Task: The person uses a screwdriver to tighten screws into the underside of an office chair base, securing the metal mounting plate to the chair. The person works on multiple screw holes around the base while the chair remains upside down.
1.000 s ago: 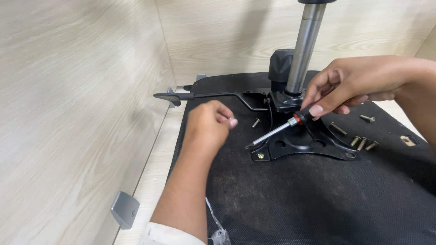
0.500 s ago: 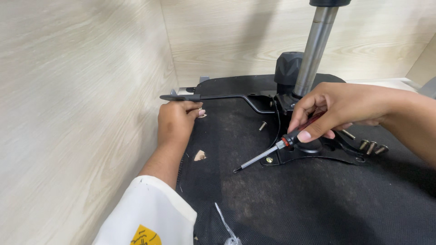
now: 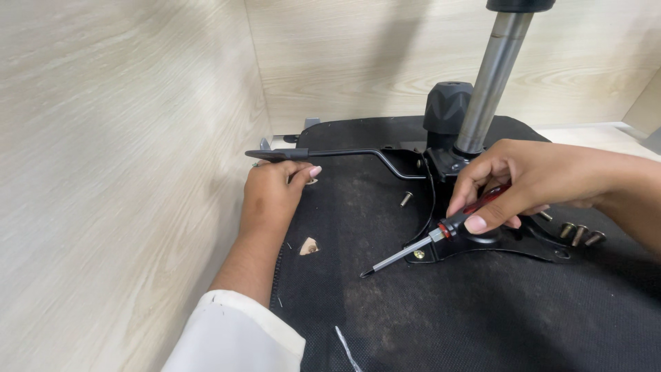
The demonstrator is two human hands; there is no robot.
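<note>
The right hand (image 3: pixel 530 182) grips a screwdriver (image 3: pixel 441 231), its tip hanging over the black seat underside (image 3: pixel 482 310) beside the metal plate (image 3: pixel 509 238). The left hand (image 3: pixel 272 193), fingers curled and holding nothing visible, rests at the seat's left edge under the lever (image 3: pixel 323 153), close to the wooden wall (image 3: pixel 117 172). Open fabric lies in front.

No package, label, sign or screen showed anywhere in the view. Nothing printed or lit stood on any surface.
</note>
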